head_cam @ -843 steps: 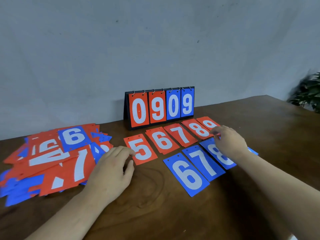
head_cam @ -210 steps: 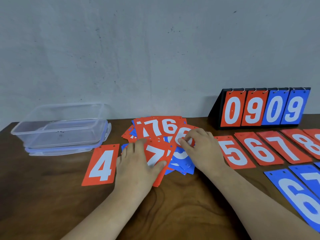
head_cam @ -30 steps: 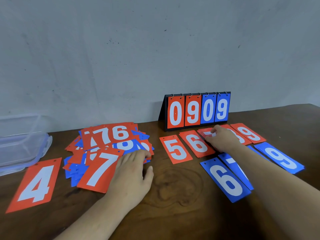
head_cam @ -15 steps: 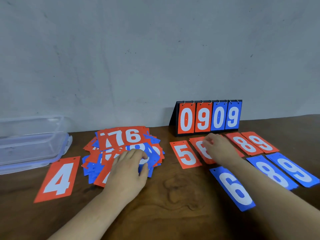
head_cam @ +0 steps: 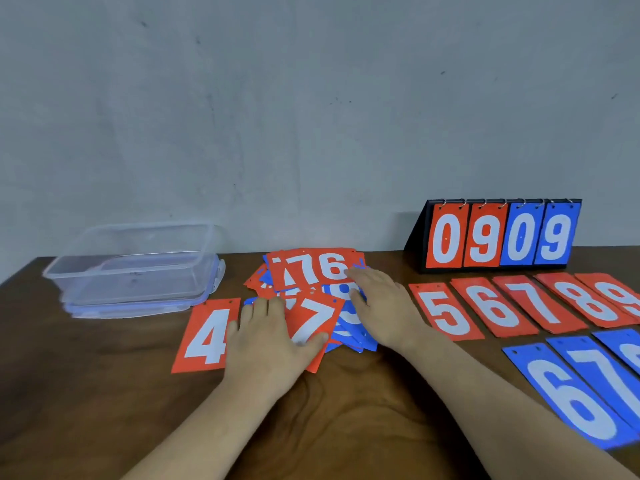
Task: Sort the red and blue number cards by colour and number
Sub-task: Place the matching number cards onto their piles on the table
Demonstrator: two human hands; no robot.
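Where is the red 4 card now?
Head view, left of centre: the red 4 card lies flat between the clear container and the mixed pile, its right edge hidden by the left hand.

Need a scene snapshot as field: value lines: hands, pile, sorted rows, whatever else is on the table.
left hand: flat on red 7 atop the pile
right hand: fingers spread on pile
pile: mixed red and blue cards, unsorted
red 4: lies alone, left of pile
red row: 5, 6, 7, 8, 9, right of pile
blue row: 6, 7, next card cut off by frame edge
scoreboard: upright behind red row, reads 0909
box: clear plastic, far left
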